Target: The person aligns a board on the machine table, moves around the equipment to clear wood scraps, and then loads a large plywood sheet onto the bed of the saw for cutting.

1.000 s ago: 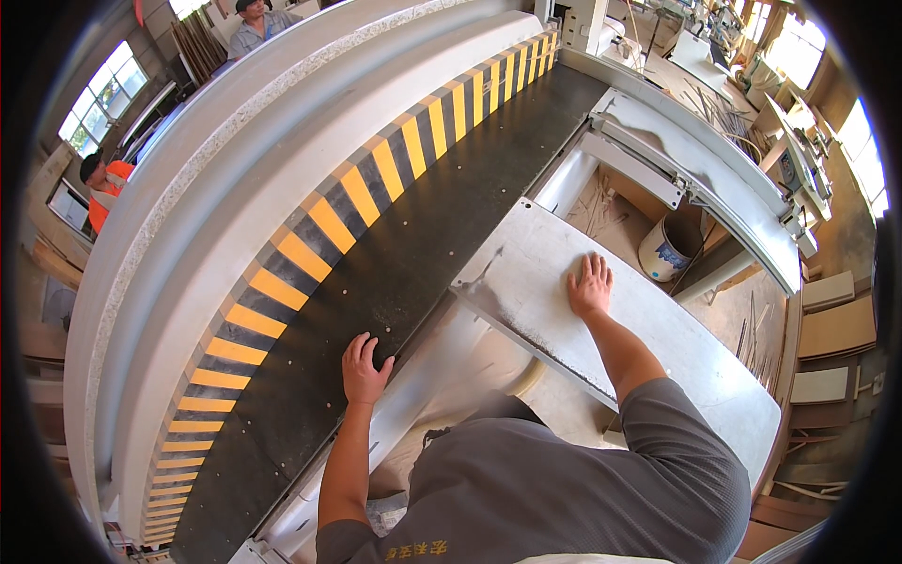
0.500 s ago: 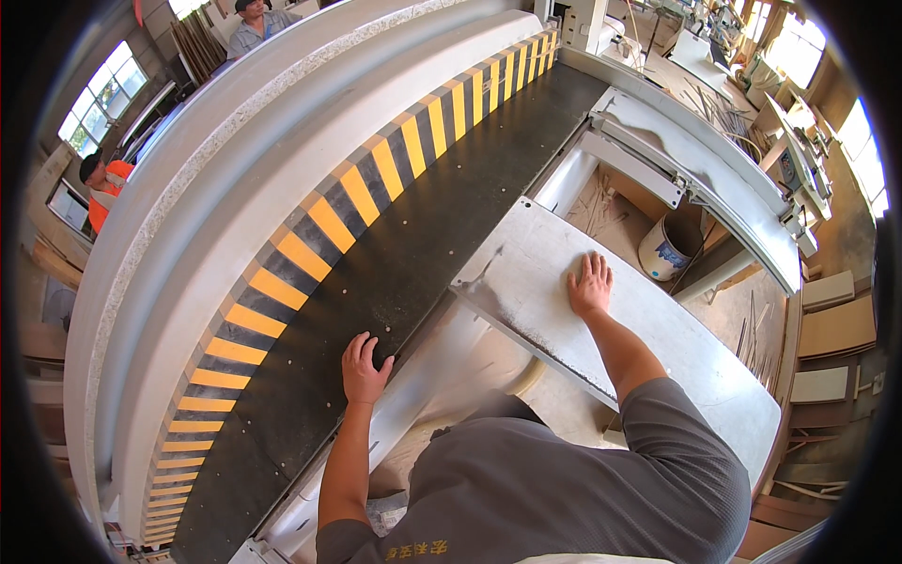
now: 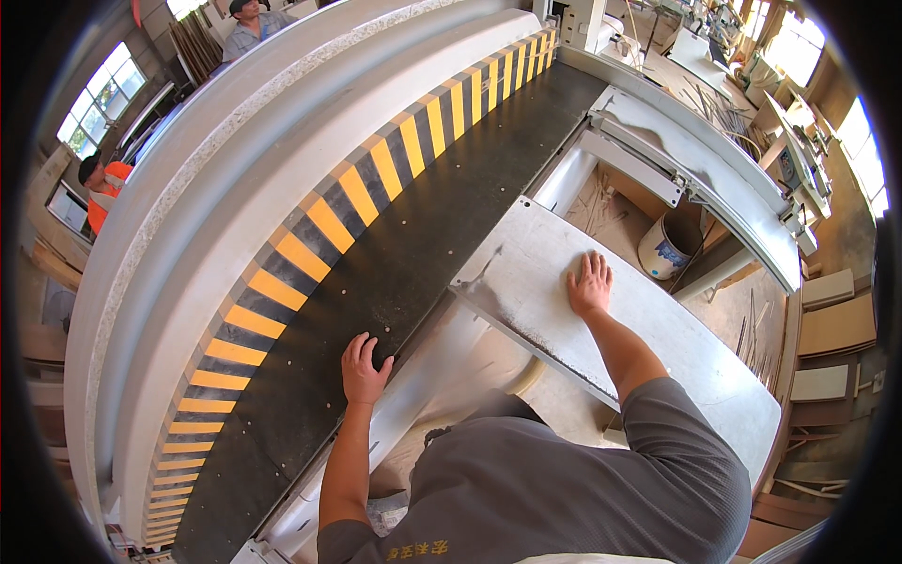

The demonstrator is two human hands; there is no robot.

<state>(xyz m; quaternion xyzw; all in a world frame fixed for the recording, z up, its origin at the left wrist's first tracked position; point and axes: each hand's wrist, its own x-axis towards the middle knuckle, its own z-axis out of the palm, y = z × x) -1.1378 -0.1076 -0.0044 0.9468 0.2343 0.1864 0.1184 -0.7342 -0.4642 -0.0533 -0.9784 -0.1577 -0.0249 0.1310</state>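
My left hand (image 3: 365,371) rests near the inner edge of a black flat bed (image 3: 427,226), its fingers loosely curved and apart, holding nothing. My right hand (image 3: 590,287) lies open, palm down, on a pale metal plate (image 3: 695,376) with dark smudges along its edges. Between my two arms is a gap beside the plate, showing pale surfaces below. A band of yellow and black stripes (image 3: 329,226) runs along the far side of the black bed, below a large curved, light-grey machine beam (image 3: 254,113).
Two people stand behind the beam, one in grey (image 3: 254,28), one in orange (image 3: 108,188). Beyond a metal frame (image 3: 714,188) a bucket (image 3: 669,246) stands among thin offcuts. Boards (image 3: 832,338) are stacked at the right. A cluttered bench (image 3: 705,56) is at the back right.
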